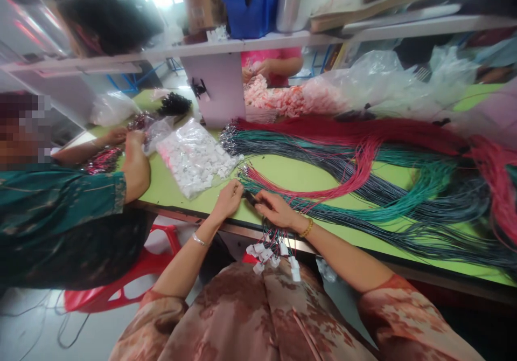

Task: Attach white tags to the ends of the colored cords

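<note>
At the near edge of the bench, my left hand [230, 199] is closed with its fingertips pinched together; what lies in them is too small to make out. Just to its right, my right hand [275, 209] grips a small dark black piece [249, 197] that points toward the left fingers. Below the right hand, thin wires with white plug connectors [264, 254] dangle over the bench edge in front of my body. Ends of red wires [291, 191] and green wires [343, 213] lie just beyond both hands.
A clear bag of white connectors [194, 159] lies left of the wires. Long red, green and black wire bundles [404, 134] cover the right side. A co-worker's arm [135, 169] is at the left, by a red stool [121, 283]. Another person sits across, behind pink-white parts [283, 99].
</note>
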`<action>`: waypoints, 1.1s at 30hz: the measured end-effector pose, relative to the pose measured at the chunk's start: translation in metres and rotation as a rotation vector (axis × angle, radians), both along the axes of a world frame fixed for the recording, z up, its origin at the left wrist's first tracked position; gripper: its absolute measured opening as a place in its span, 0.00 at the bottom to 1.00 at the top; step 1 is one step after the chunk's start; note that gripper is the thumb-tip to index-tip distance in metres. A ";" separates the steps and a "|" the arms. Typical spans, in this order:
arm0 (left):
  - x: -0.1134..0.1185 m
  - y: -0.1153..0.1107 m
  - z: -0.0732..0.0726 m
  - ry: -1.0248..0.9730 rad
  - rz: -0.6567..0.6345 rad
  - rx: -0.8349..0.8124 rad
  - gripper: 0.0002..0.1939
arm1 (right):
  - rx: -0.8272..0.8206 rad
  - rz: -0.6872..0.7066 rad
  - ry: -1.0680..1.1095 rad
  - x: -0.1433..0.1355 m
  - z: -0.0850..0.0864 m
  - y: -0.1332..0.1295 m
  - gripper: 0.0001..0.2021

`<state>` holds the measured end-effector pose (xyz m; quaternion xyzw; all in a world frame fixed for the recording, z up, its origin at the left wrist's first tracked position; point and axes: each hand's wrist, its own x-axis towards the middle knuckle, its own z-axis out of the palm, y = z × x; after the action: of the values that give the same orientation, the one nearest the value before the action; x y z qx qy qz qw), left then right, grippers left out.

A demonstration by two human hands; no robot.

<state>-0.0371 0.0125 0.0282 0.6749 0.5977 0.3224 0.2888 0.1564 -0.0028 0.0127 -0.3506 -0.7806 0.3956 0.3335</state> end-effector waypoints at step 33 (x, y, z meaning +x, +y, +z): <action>-0.003 -0.024 -0.013 -0.164 -0.164 -0.033 0.17 | 0.304 -0.229 -0.218 -0.003 0.018 -0.004 0.09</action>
<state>-0.0399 -0.0112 0.0149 0.6880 0.5201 0.3419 0.3731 0.1534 -0.0069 0.0304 -0.4235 -0.8177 0.1925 0.3390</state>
